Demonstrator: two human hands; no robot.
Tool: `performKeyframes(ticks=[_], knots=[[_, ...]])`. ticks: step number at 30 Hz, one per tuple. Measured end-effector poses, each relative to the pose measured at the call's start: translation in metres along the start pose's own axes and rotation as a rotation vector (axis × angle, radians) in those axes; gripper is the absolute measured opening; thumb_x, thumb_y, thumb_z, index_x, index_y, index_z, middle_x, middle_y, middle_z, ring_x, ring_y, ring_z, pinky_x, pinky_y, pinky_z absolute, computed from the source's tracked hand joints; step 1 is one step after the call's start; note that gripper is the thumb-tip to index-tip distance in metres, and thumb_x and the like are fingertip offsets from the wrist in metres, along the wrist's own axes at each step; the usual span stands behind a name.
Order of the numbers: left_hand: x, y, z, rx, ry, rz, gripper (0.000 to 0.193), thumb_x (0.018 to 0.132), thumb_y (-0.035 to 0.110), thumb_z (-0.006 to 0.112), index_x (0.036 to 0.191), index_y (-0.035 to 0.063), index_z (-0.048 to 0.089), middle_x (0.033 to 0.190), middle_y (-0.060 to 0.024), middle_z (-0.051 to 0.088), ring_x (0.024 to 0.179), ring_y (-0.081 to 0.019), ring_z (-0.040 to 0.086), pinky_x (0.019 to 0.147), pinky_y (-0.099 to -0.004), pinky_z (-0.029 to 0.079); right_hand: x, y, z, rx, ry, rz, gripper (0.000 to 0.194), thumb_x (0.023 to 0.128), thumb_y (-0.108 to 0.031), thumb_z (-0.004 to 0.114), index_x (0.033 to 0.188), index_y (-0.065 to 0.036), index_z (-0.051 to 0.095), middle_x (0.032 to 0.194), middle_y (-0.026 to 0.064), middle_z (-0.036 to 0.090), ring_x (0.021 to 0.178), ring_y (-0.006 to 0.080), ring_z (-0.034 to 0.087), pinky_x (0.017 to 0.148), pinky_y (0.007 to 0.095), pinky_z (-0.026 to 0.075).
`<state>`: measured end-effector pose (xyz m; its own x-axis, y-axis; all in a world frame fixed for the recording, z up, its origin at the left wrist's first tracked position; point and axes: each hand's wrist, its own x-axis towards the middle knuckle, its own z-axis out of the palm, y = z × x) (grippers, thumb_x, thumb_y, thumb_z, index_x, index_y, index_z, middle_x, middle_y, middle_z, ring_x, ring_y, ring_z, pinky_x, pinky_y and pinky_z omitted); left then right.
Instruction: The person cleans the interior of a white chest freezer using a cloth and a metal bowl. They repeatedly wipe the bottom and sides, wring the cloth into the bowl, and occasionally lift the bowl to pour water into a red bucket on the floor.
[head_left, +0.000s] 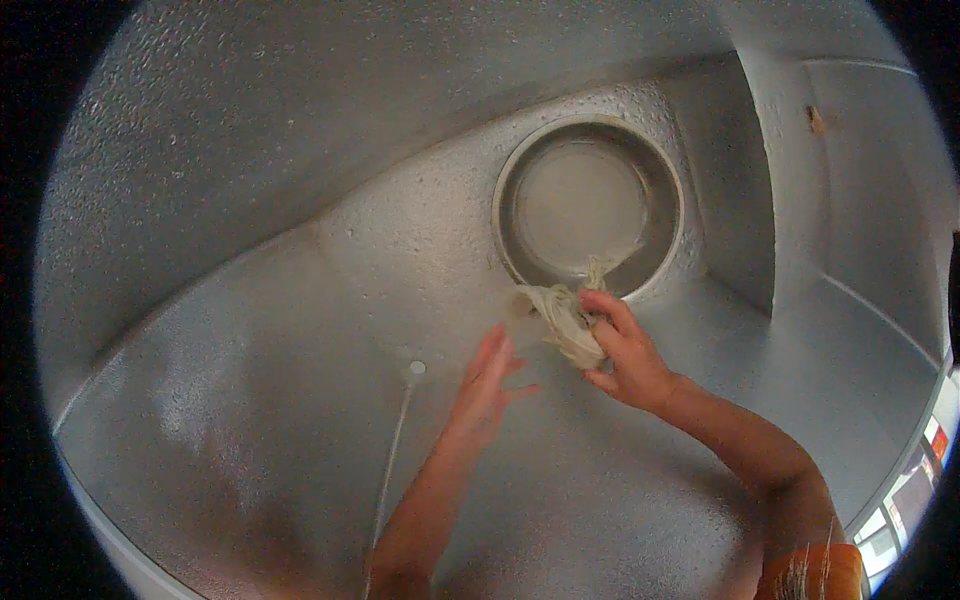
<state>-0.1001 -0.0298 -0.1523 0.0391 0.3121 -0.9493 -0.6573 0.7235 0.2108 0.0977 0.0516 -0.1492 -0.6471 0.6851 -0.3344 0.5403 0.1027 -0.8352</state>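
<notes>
My right hand (630, 352) grips a crumpled pale cloth (566, 319), which looks wet. One loose end of the cloth trails over the near rim of a round metal basin (517, 161). The basin appears to hold cloudy water, though how deep it is I cannot tell. To the left of the cloth, my left hand (484, 382) is slightly blurred, its fingers apart and nothing in them. A small gap separates it from the cloth.
Grey metal walls (247, 135) dotted with droplets surround the basin, which rests on a wet metal floor (420, 217). A metal partition (757, 165) stands to its right. A thin pale line (390, 465) runs down from a small round white spot (418, 367).
</notes>
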Motion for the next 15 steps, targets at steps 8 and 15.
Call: performKeyframes(ticks=[8,15], knots=[[0.073,-0.013,0.080,-0.406,-0.339,-0.237,0.036,0.088,0.025,0.055,0.116,0.0030,0.051,0.104,-0.0089,0.059,0.091,-0.0209,0.060,0.078,-0.0356,0.050,-0.015,-0.026,-0.039,0.198,-0.080,-0.068,0.040,0.063,-0.014,0.078,0.093,-0.002,0.054,0.128,0.0163,0.038,0.111,0.0278,0.048,0.091,0.0381,0.042],[0.014,0.003,0.130,-0.418,-0.359,-0.026,0.036,0.091,0.028,0.046,0.119,0.0049,0.047,0.115,-0.0067,0.054,0.101,-0.0198,0.054,0.079,-0.0385,0.048,0.013,0.014,-0.080,0.889,0.357,0.509,0.064,0.076,-0.034,0.067,0.129,-0.008,0.042,0.119,0.0136,0.048,0.108,0.0251,0.051,0.092,0.0402,0.043]])
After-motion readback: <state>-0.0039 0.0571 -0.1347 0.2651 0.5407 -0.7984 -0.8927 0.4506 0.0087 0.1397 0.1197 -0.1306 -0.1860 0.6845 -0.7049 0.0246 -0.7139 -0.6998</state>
